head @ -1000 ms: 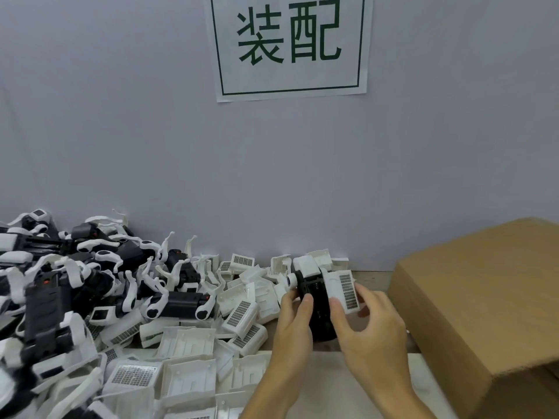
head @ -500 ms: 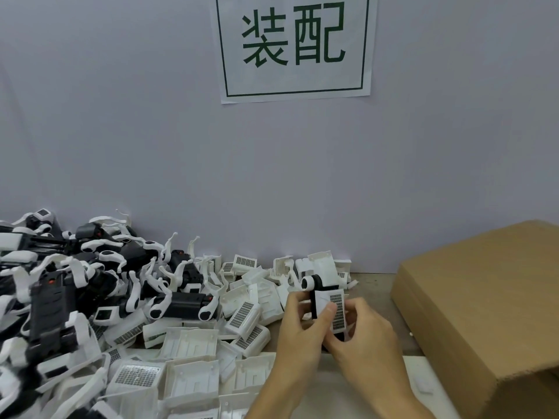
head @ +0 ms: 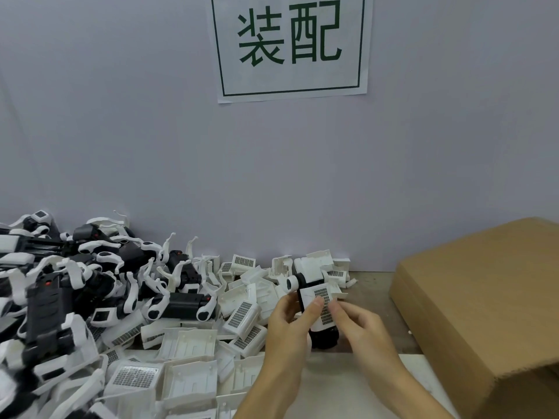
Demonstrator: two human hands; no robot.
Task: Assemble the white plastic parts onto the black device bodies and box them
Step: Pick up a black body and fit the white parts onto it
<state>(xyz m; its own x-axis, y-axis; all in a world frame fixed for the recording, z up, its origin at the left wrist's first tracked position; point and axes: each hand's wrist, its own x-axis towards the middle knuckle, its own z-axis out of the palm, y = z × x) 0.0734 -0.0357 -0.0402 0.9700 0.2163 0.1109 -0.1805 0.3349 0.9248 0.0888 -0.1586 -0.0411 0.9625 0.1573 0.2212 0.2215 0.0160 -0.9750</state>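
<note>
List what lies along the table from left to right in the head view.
Heap of black device bodies with white curved clips → spread of loose white plastic grille covers → left hand → black device with white grille cover → right hand → brown cardboard box.

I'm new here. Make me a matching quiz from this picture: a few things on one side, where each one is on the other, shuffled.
Things:
1. sign
2. cardboard box
3. grille cover
4. loose white parts

Places:
A. heaped on the table at the left
B. on the wall
C. at the right
D. between both hands, on a black body

Pairs: 1-B, 2-C, 3-D, 4-A
</note>
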